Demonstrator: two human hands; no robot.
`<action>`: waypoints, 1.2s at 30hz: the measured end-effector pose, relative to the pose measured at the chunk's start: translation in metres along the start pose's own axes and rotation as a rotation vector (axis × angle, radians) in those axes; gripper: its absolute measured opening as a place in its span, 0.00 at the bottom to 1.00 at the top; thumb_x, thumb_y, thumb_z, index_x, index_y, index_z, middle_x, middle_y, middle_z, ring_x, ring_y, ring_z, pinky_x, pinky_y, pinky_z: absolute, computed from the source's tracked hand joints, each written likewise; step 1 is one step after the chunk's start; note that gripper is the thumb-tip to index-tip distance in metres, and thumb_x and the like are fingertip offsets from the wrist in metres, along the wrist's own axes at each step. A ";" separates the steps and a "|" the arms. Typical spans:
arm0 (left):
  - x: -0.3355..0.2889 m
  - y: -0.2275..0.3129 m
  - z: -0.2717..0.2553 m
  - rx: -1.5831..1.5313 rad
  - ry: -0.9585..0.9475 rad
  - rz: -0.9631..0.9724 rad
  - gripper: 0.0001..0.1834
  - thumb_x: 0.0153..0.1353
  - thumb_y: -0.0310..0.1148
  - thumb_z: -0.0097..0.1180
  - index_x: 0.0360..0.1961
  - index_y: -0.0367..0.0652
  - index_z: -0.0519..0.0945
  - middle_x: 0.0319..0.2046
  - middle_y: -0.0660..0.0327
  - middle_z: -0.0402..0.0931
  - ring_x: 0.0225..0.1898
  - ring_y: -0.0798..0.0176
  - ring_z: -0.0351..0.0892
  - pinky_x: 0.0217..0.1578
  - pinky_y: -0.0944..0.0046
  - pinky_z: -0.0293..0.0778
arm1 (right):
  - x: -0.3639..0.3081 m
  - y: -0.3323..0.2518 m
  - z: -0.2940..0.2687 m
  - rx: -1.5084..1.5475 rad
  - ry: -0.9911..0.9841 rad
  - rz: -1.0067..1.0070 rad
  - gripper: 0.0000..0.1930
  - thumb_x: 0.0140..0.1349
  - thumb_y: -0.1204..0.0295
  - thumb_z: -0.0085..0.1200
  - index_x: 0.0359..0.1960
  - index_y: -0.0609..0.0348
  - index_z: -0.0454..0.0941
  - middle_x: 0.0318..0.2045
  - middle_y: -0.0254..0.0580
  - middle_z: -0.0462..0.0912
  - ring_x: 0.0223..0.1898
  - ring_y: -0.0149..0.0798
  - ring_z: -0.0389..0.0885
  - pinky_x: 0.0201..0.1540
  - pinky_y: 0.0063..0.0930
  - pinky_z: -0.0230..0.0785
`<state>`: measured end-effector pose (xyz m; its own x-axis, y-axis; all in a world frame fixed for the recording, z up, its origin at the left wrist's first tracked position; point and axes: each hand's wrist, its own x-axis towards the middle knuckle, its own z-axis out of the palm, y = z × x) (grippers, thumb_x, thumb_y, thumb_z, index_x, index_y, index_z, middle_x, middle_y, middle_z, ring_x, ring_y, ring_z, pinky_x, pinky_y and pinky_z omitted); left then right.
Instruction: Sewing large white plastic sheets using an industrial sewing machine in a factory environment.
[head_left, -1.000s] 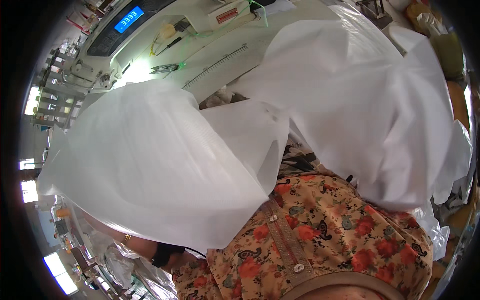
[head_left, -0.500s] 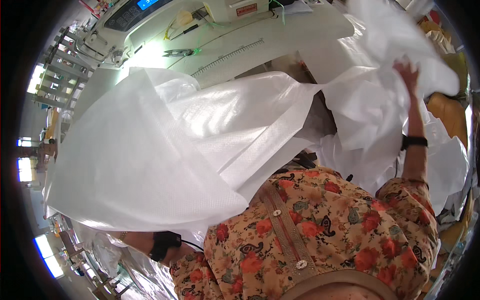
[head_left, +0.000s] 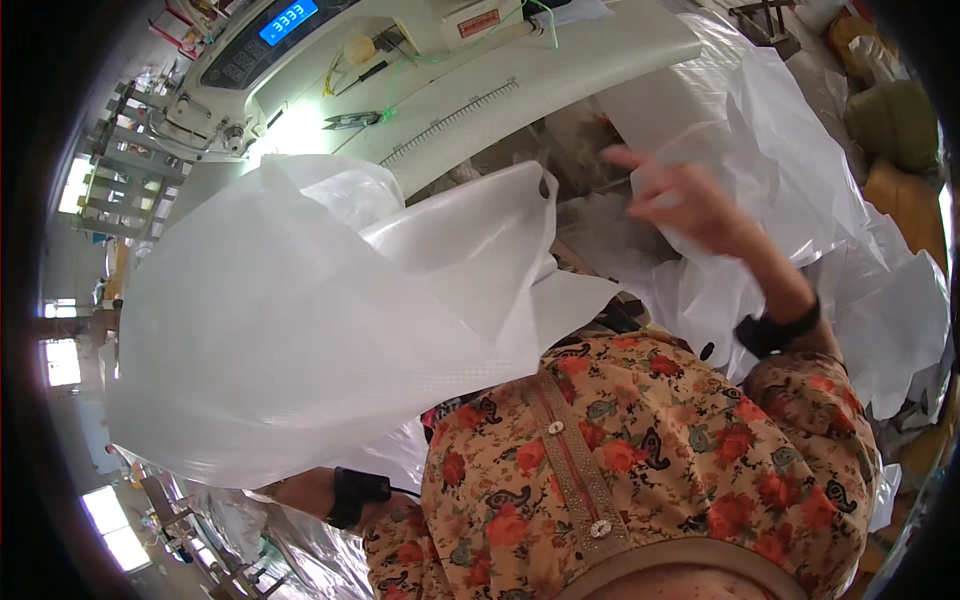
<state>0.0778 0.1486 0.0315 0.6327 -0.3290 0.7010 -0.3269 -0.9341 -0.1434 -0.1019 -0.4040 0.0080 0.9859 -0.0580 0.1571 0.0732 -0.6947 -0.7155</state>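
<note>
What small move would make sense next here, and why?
Perhaps move the right hand left to take the raised corner of the white sheet on the left: the hand looks empty, though blurred; nothing visibly holds that corner; and the left hand is hidden by the sheet.

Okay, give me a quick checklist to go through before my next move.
1. Right hand free: ok, it looks empty, though blurred.
2. Left hand grip: cannot tell, the white plastic sheet on the left hides it.
3. That sheet lying flat: not ok, it is folded over and bulging.
4. Thread snips uncovered: ok, they lie in plain view on the pale work surface.
5. Sewing machine display on: ok, it is lit blue.
</note>
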 end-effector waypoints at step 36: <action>0.079 0.004 -0.153 -0.736 0.364 -0.948 0.28 0.59 0.36 0.63 0.57 0.34 0.70 0.53 0.52 0.72 0.51 0.57 0.75 0.49 0.60 0.77 | 0.129 -0.093 0.087 0.243 0.583 -0.497 0.46 0.48 0.61 0.68 0.68 0.58 0.55 0.62 0.50 0.65 0.63 0.52 0.63 0.64 0.45 0.54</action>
<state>0.0190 0.1398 0.1925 0.6410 0.5961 0.4835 -0.2382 -0.4443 0.8636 0.0312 -0.2845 0.0362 0.5968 -0.1945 0.7785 0.5800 -0.5659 -0.5860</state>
